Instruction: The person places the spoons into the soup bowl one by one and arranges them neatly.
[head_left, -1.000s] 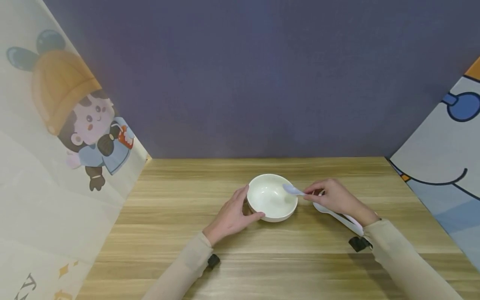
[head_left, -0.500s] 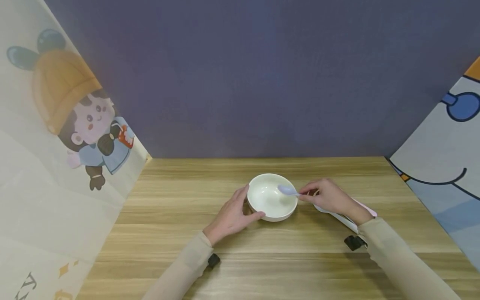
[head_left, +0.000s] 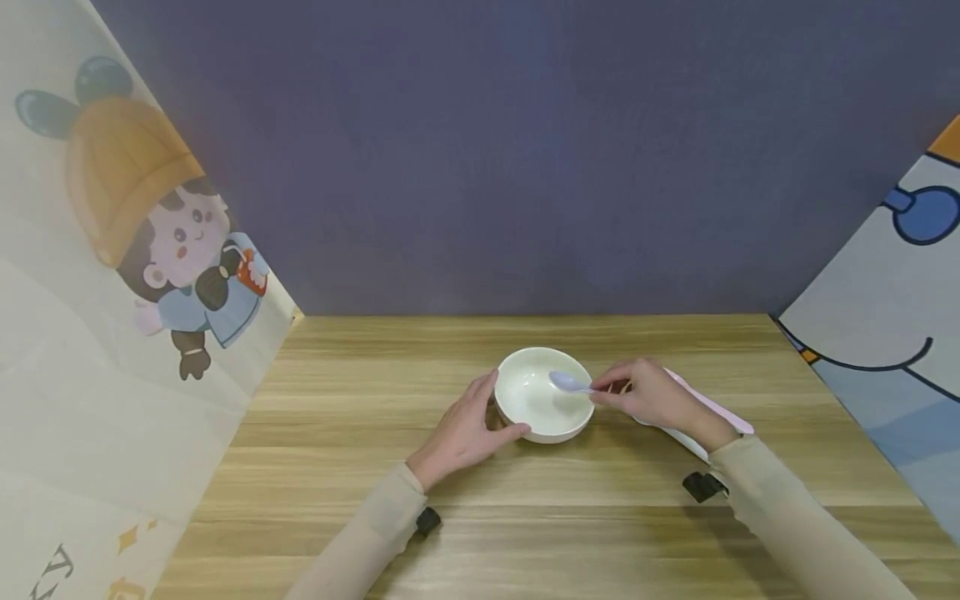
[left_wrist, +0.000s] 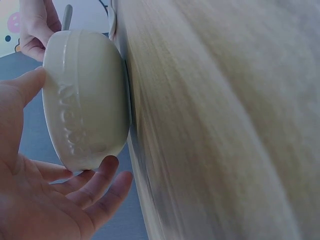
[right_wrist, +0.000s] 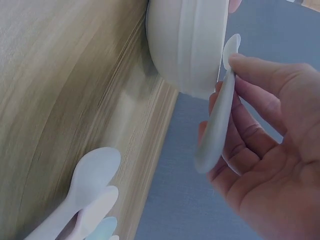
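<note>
A white bowl point(head_left: 536, 421) stands upright on the wooden table. My left hand point(head_left: 465, 425) holds it from the left, thumb on the near rim and fingers curved against the side, as the left wrist view also shows. Between thumb and fingers my right hand point(head_left: 656, 400) pinches a pale lilac spoon point(head_left: 567, 382) by its handle. The spoon's bowl end hangs over the inside of the white bowl, at its right part. In the right wrist view the spoon's handle point(right_wrist: 217, 125) slants down past the fingers. The white bowl's inside shows no contents.
Under my right forearm several spoons lie side by side: a white spoon point(right_wrist: 95, 175), a pink spoon point(head_left: 720, 406) and a pale green spoon point(right_wrist: 102, 229) among them. A dark blue partition point(head_left: 525, 167) closes off the table's point(head_left: 390, 358) back. Printed panels stand on both sides.
My right hand has moved a little left, bringing the lilac spoon further over the bowl. More of the pink spoon now shows beside the forearm. The left hand and bowl stay put.
</note>
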